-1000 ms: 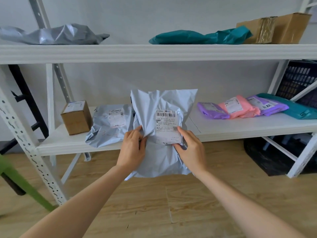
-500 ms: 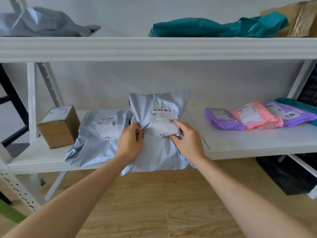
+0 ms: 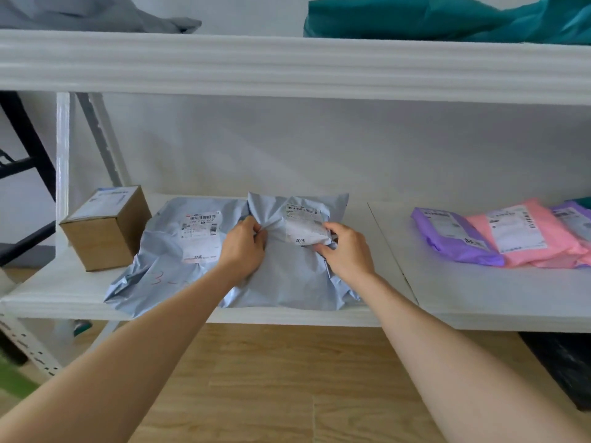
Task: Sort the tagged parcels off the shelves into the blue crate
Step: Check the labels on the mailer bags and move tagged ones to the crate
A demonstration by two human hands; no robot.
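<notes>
Head camera view, looking down and forward at a white metal rack with two shelves in sight. Two bare forearms reach in from the bottom of the frame to the lower shelf [image 3: 479, 292]. A pale blue plastic parcel [image 3: 287, 282] lies there, near the middle, its near edge at the front lip of the shelf. The left hand [image 3: 244, 247] grips bunched plastic on the parcel's left side, fingers curled tight into the folds. The right hand [image 3: 345, 251] pinches the parcel on the other side, thumb and fingers closed at the lower right corner of its white shipping label [image 3: 305, 227], which is creased and shows a barcode. The parcel's left side overlaps a second pale blue parcel [image 3: 172, 251], also labelled, with red handwriting on its near part. Just left of that stands a small cardboard box [image 3: 105, 231] with a label on top. Well apart to the right, a purple parcel [image 3: 447, 235] and a pink parcel [image 3: 527, 238] lie overlapping in a row, labels facing up. On the upper shelf [image 3: 287, 65] rest a grey bag [image 3: 96, 14] at the left and a teal bag [image 3: 431, 17] at the right, both cut off by the top of the frame. Below the rack is a light wooden floor [image 3: 271, 378]
</notes>
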